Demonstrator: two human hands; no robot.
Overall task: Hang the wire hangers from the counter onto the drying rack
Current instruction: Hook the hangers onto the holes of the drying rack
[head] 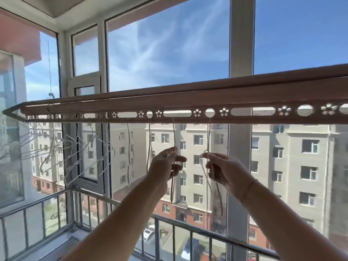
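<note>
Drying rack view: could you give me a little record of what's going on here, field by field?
Drying rack: long perforated bar across the window
Left hand: grips left hanger, whose wire runs up to an oblong slot
Right hand: pinches right hanger at its neck, below a round hole
Other hangers: hanging further left along the rack

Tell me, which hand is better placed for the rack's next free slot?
Probably the right hand: the free oblong slot in the drying rack lies on its side, while openings beyond the left hand hold wire hangers.
</note>
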